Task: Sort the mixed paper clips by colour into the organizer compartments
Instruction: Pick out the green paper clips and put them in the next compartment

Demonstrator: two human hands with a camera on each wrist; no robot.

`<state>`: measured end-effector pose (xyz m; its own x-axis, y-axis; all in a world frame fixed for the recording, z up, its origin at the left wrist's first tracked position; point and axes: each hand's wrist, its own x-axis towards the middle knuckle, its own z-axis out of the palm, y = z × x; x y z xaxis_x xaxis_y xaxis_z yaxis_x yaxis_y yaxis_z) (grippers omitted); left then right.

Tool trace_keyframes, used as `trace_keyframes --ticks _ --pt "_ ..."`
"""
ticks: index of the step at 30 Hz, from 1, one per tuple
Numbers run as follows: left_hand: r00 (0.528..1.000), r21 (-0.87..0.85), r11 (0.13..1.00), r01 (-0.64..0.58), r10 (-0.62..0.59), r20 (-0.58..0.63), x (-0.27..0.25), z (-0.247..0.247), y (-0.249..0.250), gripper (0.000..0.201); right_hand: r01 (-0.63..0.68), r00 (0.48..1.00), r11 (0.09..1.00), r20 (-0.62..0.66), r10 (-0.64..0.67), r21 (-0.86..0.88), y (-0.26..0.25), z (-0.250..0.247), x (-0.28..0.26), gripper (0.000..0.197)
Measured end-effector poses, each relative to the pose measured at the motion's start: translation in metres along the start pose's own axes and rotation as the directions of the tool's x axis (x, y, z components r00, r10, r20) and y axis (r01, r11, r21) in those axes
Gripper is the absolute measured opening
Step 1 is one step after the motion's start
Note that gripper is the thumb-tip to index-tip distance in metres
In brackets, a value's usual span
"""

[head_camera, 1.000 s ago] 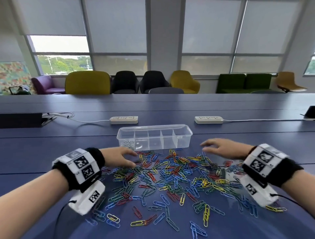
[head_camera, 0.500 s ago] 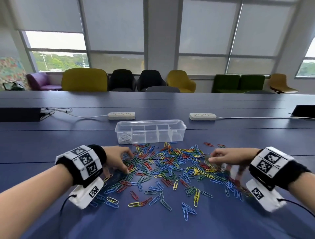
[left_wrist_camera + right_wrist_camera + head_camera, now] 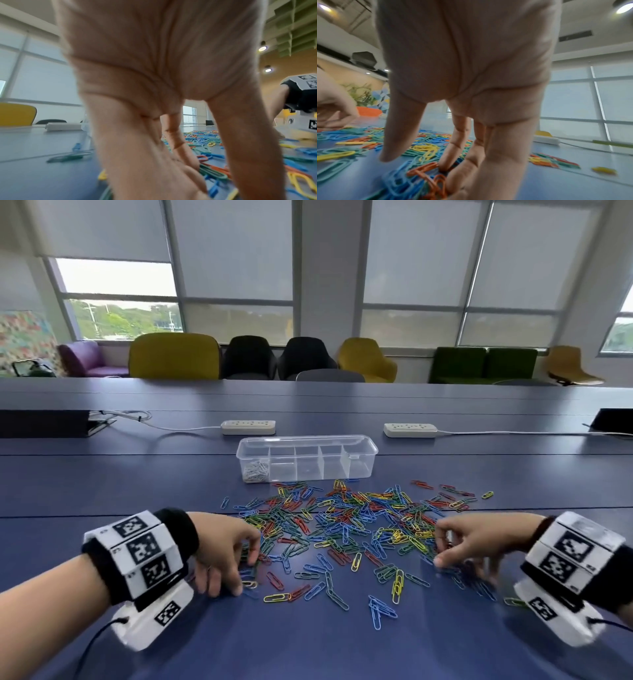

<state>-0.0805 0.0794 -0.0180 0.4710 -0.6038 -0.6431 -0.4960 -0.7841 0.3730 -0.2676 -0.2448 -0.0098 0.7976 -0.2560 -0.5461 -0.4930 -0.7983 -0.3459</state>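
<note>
Sitting spread across the blue table (image 3: 102, 484) is a big scatter of mixed paper clips (image 3: 352, 529) in red, blue, green and yellow, filling the middle of the head view. The clear organizer (image 3: 306, 459) stands just past the pile at 12 o'clock, long side facing the person, with dividers splitting it into compartments. Only the leftmost compartment has anything in it, a little heap of silver clips (image 3: 255, 472); the others look bare.

Left hand (image 3: 222, 549) is palm-down at the pile's 9 o'clock edge, fingers spread and bent downward with the tips on the table among the clips. From its wrist camera the fingers (image 3: 137, 155) come down straight onto the surface, but I can't tell if anything is actually pinched.

Right hand (image 3: 479, 539) is at the 3 o'clock side, also palm-down with fingers reaching down. On the right wrist view the fingertips (image 3: 447, 162) press into a tangle of orange-red and blue clips (image 3: 423, 174), thumb held apart off to the side. Touching for sure, but gripping? Can't tell.

Two white power strips (image 3: 248, 427) lie further back at 11 and 1 o'clock, well apart from the organizer.
</note>
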Motion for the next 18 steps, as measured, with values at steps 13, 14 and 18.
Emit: trace_keyframes --ticks 13,14,18 --pt "0.9 0.344 0.883 -0.32 0.396 -0.18 0.029 0.018 0.068 0.02 0.397 0.915 0.847 0.081 -0.396 -0.352 -0.077 0.025 0.025 0.022" --pt "0.901 0.365 0.878 -0.31 0.394 -0.181 0.031 0.018 0.069 0.019 0.394 0.916 0.847 0.071 -0.396 -0.356 -0.076 0.026 0.027 0.02" --pt "0.903 0.358 0.881 -0.308 0.39 -0.182 0.032 0.017 0.069 0.016 0.398 0.914 0.845 0.076 -0.399 -0.357 -0.071 0.028 0.027 0.016"
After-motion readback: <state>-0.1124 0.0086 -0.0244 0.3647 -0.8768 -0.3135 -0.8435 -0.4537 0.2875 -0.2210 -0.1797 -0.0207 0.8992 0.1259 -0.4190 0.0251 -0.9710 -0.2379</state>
